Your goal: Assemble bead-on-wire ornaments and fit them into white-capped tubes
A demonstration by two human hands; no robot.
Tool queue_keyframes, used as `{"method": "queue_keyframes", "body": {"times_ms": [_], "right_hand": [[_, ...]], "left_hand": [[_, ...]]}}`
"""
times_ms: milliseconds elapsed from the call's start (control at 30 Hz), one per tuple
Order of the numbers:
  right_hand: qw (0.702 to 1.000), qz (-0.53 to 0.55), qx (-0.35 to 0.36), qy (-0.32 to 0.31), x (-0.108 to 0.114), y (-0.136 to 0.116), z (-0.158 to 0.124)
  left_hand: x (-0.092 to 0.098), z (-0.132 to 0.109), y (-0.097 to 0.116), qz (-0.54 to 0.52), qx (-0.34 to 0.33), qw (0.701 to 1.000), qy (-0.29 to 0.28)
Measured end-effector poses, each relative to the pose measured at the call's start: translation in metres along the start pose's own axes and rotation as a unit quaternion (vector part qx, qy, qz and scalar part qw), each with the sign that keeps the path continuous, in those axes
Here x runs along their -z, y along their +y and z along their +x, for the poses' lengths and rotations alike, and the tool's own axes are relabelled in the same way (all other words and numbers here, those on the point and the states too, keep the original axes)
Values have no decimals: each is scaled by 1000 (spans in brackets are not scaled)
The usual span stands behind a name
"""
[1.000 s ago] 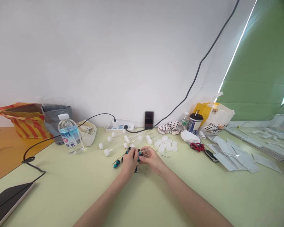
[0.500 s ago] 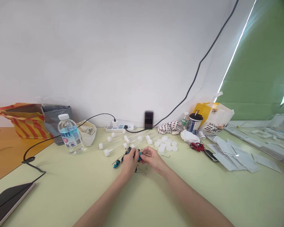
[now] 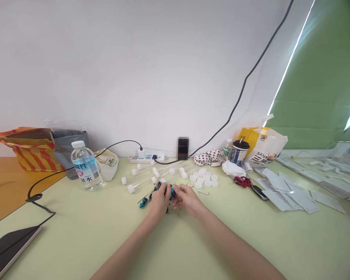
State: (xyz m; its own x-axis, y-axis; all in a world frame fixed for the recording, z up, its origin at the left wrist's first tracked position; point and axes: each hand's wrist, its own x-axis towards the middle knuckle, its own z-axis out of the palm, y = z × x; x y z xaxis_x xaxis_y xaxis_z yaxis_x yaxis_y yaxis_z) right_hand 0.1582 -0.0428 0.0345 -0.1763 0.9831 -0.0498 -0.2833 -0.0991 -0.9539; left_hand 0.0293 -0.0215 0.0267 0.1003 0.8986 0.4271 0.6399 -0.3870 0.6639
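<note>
Two hands together | your left hand (image 3: 160, 200) and right hand (image 3: 188, 199) clamped on a blue tool (image 3: 172, 193) | white caps (image 3: 202, 179) right of it | capped tubes (image 3: 131, 188) left of it

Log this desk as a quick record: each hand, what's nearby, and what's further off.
Left hand: closed around small blue-and-black parts
Right hand: fingers beside those parts, contact unclear
Nearby: clear tubes with white caps, loose white caps
Further off: water bottle, red-handled scissors, paper sheets
Surface: pale green desk
</note>
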Motion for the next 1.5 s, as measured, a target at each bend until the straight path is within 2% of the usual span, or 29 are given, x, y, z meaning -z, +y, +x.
{"method": "queue_keyframes", "body": {"times_ms": [100, 133, 267, 400, 567, 700, 833, 967, 1100, 1267, 1400, 1500], "right_hand": [[998, 8, 63, -10, 2, 1, 1], [998, 14, 65, -11, 2, 2, 2], [1000, -6, 2, 4, 4, 4, 4], [998, 6, 57, -15, 4, 2, 2], [1000, 3, -9, 1, 0, 1, 1], [999, 24, 45, -1, 0, 3, 3], [1000, 13, -7, 3, 1, 3, 3], [998, 18, 60, -6, 1, 2, 3], [1000, 11, 10, 2, 0, 4, 4], [998, 4, 60, 5, 0, 5, 4], [1000, -8, 0, 15, -1, 4, 3], [999, -4, 53, 9, -1, 3, 3]], "left_hand": [[0, 0, 0, 2, 9, 1000, 3], [0, 0, 0, 2, 11, 1000, 5], [1, 0, 1, -2, 8, 1000, -1], [3, 0, 1, -7, 13, 1000, 6], [2, 0, 2, -5, 15, 1000, 3], [3, 0, 2, -3, 22, 1000, 9], [3, 1, 0, -4, 26, 1000, 8], [3, 1, 0, -9, 28, 1000, 8], [4, 0, 2, -11, 22, 1000, 0], [4, 0, 4, -10, 22, 1000, 7], [4, 0, 3, -5, 19, 1000, 5], [3, 0, 3, -2, 21, 1000, 2]]}}
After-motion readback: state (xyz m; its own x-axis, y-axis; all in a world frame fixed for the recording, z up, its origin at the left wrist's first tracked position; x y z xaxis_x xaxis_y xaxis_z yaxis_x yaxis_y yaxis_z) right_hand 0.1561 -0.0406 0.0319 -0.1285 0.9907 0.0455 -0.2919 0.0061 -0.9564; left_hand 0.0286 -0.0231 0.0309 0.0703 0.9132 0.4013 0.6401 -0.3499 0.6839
